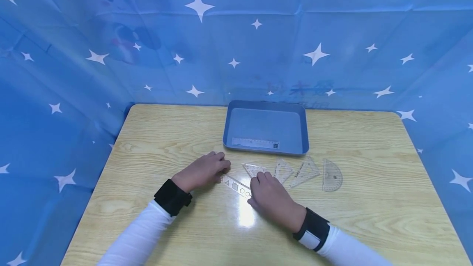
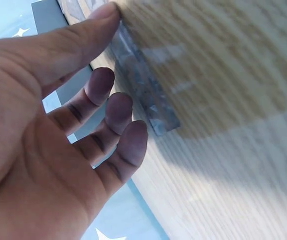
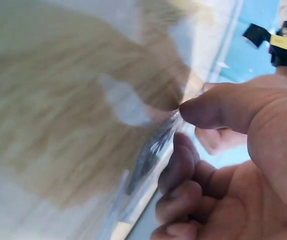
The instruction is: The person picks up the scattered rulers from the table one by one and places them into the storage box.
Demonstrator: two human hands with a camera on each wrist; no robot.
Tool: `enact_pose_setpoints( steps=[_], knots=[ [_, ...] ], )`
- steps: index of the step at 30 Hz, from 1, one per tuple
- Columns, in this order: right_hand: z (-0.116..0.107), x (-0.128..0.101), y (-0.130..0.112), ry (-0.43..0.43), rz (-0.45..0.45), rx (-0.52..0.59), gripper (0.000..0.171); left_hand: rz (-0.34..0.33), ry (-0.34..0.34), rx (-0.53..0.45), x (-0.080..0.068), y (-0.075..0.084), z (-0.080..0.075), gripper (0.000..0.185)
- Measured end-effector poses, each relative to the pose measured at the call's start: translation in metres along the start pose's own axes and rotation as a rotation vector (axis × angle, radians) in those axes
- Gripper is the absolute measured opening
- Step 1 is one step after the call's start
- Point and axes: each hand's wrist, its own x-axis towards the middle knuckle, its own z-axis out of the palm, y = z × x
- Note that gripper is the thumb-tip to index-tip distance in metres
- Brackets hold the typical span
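Observation:
A clear stencil ruler [image 1: 235, 185] with cut-out shapes, among them a triangle, a square and hexagons, slants between both hands over the table's middle. My left hand [image 1: 207, 169] pinches it near its left end; the left wrist view has the thumb [image 2: 96, 27] at the strip's edge and three fingers loosely bent behind. At the other end, my right hand [image 1: 271, 198] pinches the ruler between thumb [image 3: 203, 110] and curled fingers. Just past the right hand lies a clear set square [image 1: 253, 169], partly covered by that hand.
Behind the hands stands a blue tray [image 1: 266, 120] with a clear straight ruler [image 1: 255, 143] along its near side. Two more clear set squares, a narrow one [image 1: 282, 170] and a wider one [image 1: 306, 171], lie right of the hands, then a clear protractor [image 1: 332, 175]. A blue starry curtain [image 1: 236, 44] borders the wooden table.

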Motion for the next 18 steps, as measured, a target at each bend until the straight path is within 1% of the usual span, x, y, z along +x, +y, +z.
enact_pose_setpoints(
  steps=[4,8,10,12,15,18],
  knots=[
    [-0.004,0.003,-0.003,-0.036,0.050,0.008,0.039,-0.023,-0.023,-0.033,0.000,-0.002,0.002,0.032],
    [-0.008,0.007,-0.006,-0.117,0.115,0.097,0.035,-0.030,-0.026,-0.047,-0.003,-0.003,0.003,0.033],
    [-0.008,0.009,-0.007,-0.149,0.148,0.147,0.030,-0.022,-0.022,-0.052,-0.005,-0.004,0.003,0.033],
    [-0.008,0.011,-0.007,-0.175,0.176,0.171,0.025,-0.005,-0.010,-0.054,-0.007,-0.004,0.003,0.031],
    [-0.007,0.012,-0.008,-0.188,0.217,0.159,0.022,0.011,0.007,-0.055,-0.009,-0.005,0.002,0.029],
    [-0.007,0.013,-0.008,-0.184,0.251,0.136,0.025,-0.009,0.010,-0.064,-0.012,-0.004,0.003,0.030]
  ],
)
